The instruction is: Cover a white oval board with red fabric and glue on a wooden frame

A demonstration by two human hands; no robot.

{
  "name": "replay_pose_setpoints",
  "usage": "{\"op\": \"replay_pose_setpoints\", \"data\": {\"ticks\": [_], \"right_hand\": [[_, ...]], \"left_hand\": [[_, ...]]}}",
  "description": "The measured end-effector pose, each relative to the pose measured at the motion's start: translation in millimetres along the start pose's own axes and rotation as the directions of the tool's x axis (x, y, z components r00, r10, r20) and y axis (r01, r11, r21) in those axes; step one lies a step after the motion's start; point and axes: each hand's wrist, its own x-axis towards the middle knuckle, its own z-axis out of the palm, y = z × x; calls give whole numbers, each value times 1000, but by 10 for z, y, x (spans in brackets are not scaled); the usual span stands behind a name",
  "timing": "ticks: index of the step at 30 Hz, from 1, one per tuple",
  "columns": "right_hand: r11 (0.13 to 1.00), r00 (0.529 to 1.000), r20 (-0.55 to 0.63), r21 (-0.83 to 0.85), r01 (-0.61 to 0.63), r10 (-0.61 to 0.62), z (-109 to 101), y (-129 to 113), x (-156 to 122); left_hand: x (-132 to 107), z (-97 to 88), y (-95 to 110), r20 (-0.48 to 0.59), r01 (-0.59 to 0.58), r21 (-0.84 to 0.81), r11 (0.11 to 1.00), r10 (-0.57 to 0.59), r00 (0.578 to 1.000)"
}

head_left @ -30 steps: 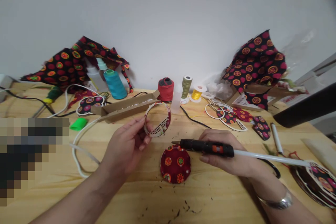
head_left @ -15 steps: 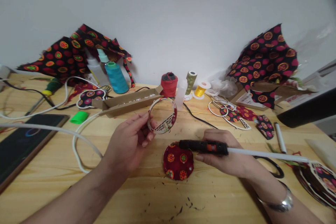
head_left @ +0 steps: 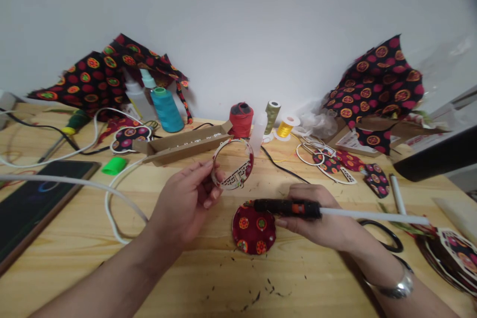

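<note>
My left hand [head_left: 182,206] pinches a round wooden ring frame [head_left: 233,164] with a fretwork base, held upright above the wooden table [head_left: 208,278]. My right hand [head_left: 322,221] grips a black glue gun [head_left: 286,207] with a white glue stick [head_left: 372,216] sticking out to the right. The gun's nozzle points left over the top edge of a red patterned fabric disc [head_left: 254,228] lying flat on the table.
Thread spools stand at the back: teal [head_left: 166,109], red [head_left: 241,119], olive [head_left: 272,112], yellow [head_left: 285,128]. A cardboard tray [head_left: 182,145], patterned fabric heaps [head_left: 100,79] [head_left: 376,89], a phone [head_left: 33,203], white cable [head_left: 112,198], scissors [head_left: 383,236] and more frames [head_left: 328,161] lie around.
The view shifted slightly. The ring frame in my left hand moved a little right and tilted. The glue gun nozzle drew closer to the fabric disc's top edge.
</note>
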Motion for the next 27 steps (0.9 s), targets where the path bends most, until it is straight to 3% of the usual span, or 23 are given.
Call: {"op": "replay_pose_setpoints", "data": {"ticks": [15,27], "right_hand": [[998,998,17,36,-55,55,-25,30,-30],[1000,1000,-11,20,-21,21,20,15,-10]], "left_hand": [[16,-20,-18,8,-9,1,1000,9,1000],[12,-26,-21,18,-1,7,1000,1,1000]]}}
